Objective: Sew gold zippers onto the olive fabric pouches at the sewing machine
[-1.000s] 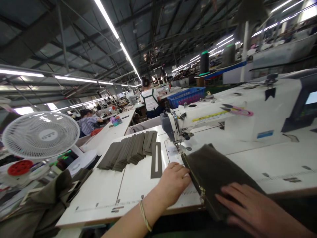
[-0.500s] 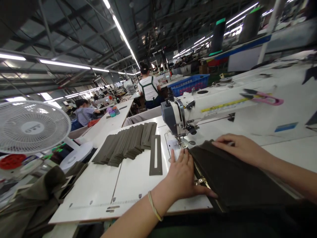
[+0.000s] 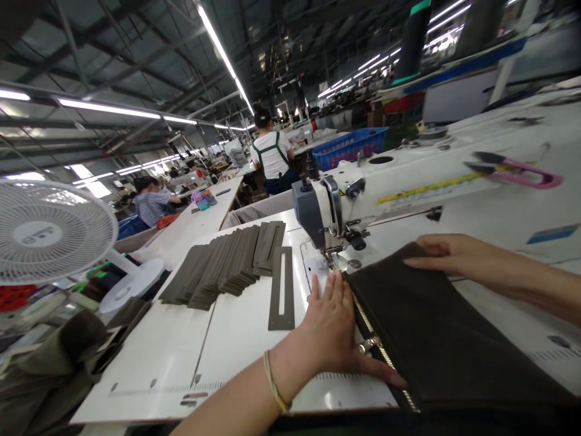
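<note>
Dark olive fabric [image 3: 436, 327] with a metal zipper [image 3: 377, 340] along its left edge lies on the white sewing table, its upper corner at the needle of the sewing machine [image 3: 318, 209]. My left hand [image 3: 333, 330] rests with fingers spread at the zipper edge, fingertips near the presser foot and thumb across the zipper. With thumb and fingers closed together, my right hand [image 3: 440, 254] pinches the fabric's upper right edge. A slotted olive piece [image 3: 282, 290] lies left of the machine, beside a fanned stack of similar pieces [image 3: 227, 260].
A white fan [image 3: 54, 233] stands at the left, above a heap of olive fabric [image 3: 54, 369]. Pink-handled snips [image 3: 517, 169] and a yellow tape lie on the machine arm. Two people sit farther back, near a blue basket [image 3: 349, 148].
My right hand has lifted and moved slightly right with the fabric edge, which now lies more spread out and flatter. More of the zipper shows. The camera view has shifted a little.
</note>
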The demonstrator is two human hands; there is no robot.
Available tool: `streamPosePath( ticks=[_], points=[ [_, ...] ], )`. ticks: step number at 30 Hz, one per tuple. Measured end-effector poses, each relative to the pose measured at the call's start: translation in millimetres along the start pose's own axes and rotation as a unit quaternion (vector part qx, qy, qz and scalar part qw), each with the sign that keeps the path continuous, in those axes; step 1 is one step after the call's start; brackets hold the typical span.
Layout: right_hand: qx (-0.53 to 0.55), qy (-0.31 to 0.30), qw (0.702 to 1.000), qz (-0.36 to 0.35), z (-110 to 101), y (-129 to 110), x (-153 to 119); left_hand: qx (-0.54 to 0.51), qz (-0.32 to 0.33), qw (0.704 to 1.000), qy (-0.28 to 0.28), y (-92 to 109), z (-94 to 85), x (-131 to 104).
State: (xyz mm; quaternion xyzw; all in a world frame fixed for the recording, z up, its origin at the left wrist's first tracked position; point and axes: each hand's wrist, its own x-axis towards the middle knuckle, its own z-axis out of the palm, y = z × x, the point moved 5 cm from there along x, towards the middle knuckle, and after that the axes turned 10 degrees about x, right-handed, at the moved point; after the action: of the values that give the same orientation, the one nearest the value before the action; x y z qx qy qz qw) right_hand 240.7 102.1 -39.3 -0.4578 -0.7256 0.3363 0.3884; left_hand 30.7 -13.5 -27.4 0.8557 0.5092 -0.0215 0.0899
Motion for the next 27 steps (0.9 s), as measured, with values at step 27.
streamPosePath(
  ticks=[27],
  points=[
    [-0.260, -0.052, 0.928, -0.261, 81, -1, -71, 0.004, -0.017, 0.999, 0.030, 4, -1.4, -6]
  ],
)
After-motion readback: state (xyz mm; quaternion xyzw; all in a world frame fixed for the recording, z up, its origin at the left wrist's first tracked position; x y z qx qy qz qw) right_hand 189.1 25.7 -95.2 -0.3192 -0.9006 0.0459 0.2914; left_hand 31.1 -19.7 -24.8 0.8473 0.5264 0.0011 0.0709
